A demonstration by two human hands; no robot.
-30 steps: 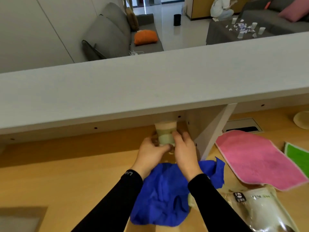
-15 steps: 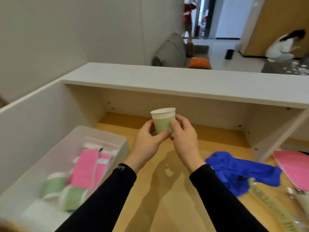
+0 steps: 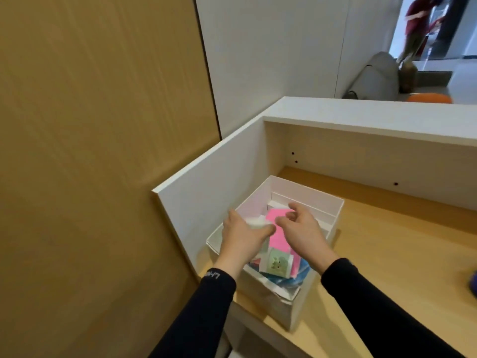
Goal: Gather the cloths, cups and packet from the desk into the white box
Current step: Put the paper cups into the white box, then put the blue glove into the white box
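Observation:
The white box stands in the left corner of the wooden desk. Both my hands hover over its opening. My left hand grips a paper cup, which shows only as a blurred white rim. My right hand is just beside it, fingers spread and holding nothing. Inside the box lie a pink flat item, a green cup on its side and some blue cloth.
A white side panel rises close on the box's left and a white shelf overhangs the back. A blue item peeks in at the right edge. A person stands far off in the room behind.
I have turned left from the desk's middle to the box. The cup went from both hands in front of me to over the box in my left hand; my right hand has let go.

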